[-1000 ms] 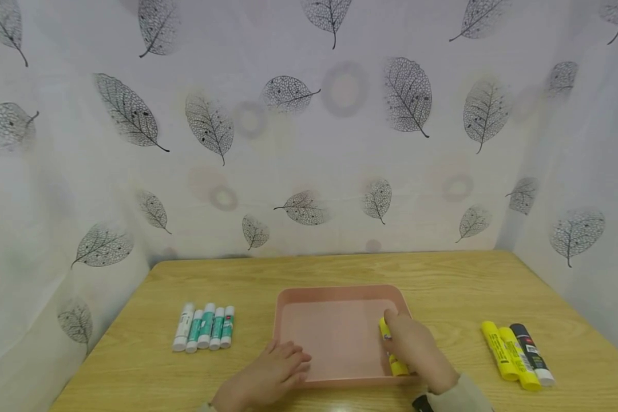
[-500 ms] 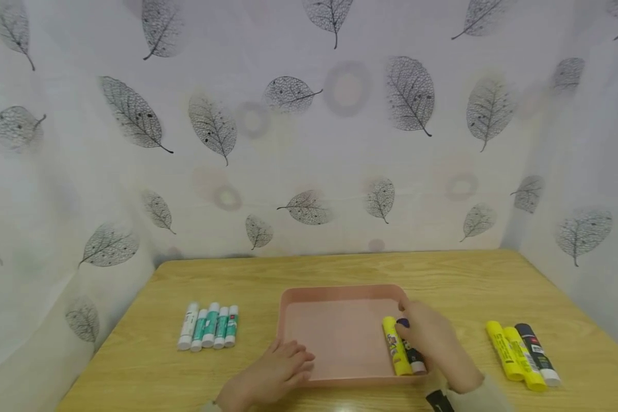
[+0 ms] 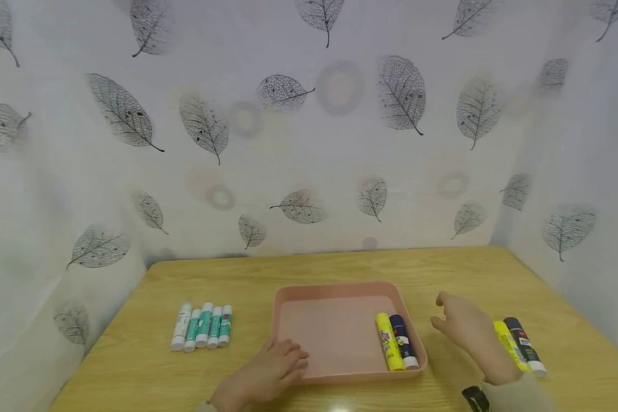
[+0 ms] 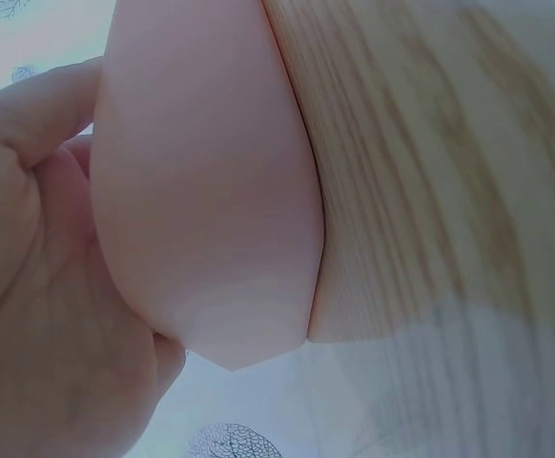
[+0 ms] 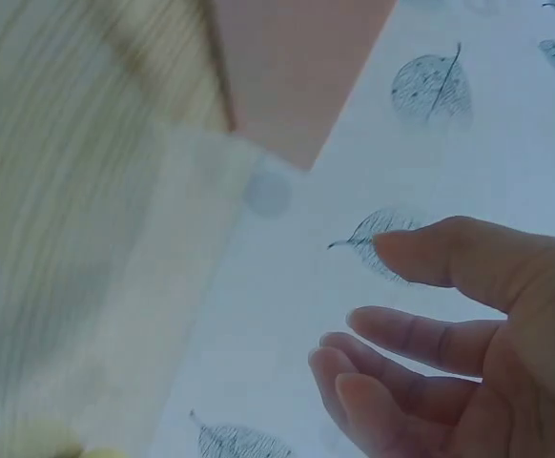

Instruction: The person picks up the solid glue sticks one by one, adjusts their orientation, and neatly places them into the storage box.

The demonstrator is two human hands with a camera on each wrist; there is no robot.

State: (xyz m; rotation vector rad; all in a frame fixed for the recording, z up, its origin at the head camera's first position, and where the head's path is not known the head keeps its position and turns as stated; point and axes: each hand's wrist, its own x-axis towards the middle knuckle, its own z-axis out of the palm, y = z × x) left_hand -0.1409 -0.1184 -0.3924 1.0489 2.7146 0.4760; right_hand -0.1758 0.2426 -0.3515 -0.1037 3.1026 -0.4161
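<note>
Steadying the pink tray (image 3: 335, 292) looks like the part of the left hand (image 3: 269, 366), whose fingers lie loosely extended over its near left corner; how firmly they bear down, I cannot tell. The right hand (image 3: 471, 332) is empty, thumb and fingers parted, just right of the tray and partly covering a yellow glue stick (image 3: 511, 346) beside a black glue stick (image 3: 526, 346) (the right wrist view catches only a blur of yellow low down). In the tray, a yellow tube (image 3: 389, 343) and a navy tube (image 3: 404, 341) lie side by side near the right wall. To work well here, I would pinch any stick across its middle from above, sparing its neighbour a roll, and press the tray only lightly so that it doesn't tip.
</note>
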